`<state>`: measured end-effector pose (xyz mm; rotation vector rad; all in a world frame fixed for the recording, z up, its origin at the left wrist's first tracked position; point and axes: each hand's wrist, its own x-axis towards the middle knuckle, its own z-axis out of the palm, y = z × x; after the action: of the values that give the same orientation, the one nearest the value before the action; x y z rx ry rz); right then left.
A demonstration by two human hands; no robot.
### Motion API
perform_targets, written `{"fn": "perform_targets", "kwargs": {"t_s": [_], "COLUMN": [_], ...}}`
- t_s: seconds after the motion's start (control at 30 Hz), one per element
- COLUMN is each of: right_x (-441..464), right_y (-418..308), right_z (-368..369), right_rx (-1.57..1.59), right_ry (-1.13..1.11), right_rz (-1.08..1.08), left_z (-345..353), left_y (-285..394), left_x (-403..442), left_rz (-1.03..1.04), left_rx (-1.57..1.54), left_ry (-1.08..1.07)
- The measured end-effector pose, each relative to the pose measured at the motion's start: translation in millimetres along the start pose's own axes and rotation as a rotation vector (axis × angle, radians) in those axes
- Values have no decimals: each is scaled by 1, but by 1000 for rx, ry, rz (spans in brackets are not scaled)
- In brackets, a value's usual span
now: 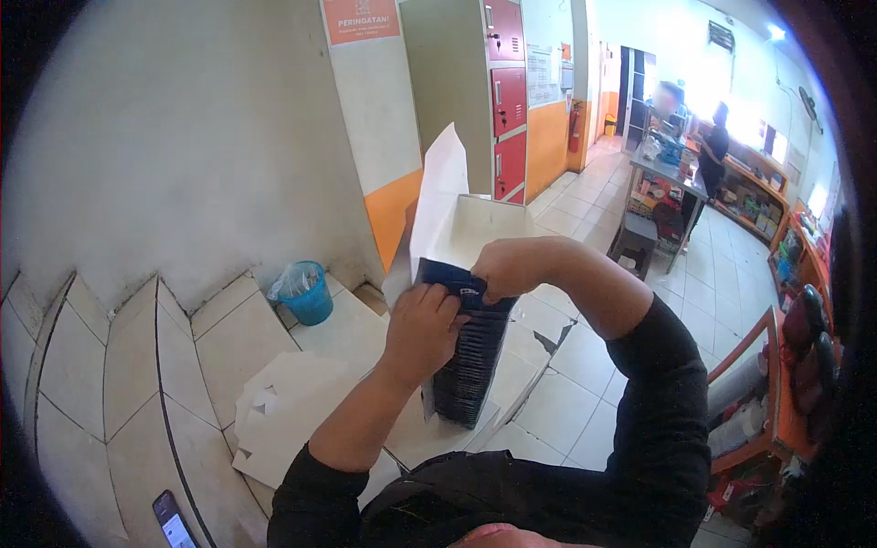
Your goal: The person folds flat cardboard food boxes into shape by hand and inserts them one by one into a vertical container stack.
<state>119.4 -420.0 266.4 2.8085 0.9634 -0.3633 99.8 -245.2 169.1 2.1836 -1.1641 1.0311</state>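
Head view: from where I stand, the right hand (501, 270) pinches a dark blue packet (448, 277) at the far end of a tightly ranked dark row (468, 374), by an open white carton (489, 222). The left hand (422, 331) curls over it, gripping or merely resting, I can't tell. Light, even pressure should keep edges square.

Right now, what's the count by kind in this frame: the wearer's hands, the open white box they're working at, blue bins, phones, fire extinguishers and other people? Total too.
Hands: 2
Open white box: 1
Blue bin: 1
Phone: 1
Fire extinguisher: 1
Other people: 2
Total: 8
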Motion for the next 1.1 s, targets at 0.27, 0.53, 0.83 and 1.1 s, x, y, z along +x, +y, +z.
{"fn": "perform_targets", "kwargs": {"t_s": [0.27, 0.53, 0.83, 1.1], "right_x": [7, 18, 31, 83], "right_y": [-1, 3, 71, 119], "right_z": [-12, -10, -30, 22], "right_rx": [-80, -59, 326, 72], "right_ry": [-165, -259, 188, 265], "right_rz": [-22, 33, -104, 357], "left_z": [3, -1, -6, -9], "left_y": [-6, -8, 3, 2], "left_x": [-1, -2, 6, 9], "left_rz": [-10, -14, 92, 81], "left_rx": [59, 144, 164, 39], "left_ry": [-58, -110, -10, -65]}}
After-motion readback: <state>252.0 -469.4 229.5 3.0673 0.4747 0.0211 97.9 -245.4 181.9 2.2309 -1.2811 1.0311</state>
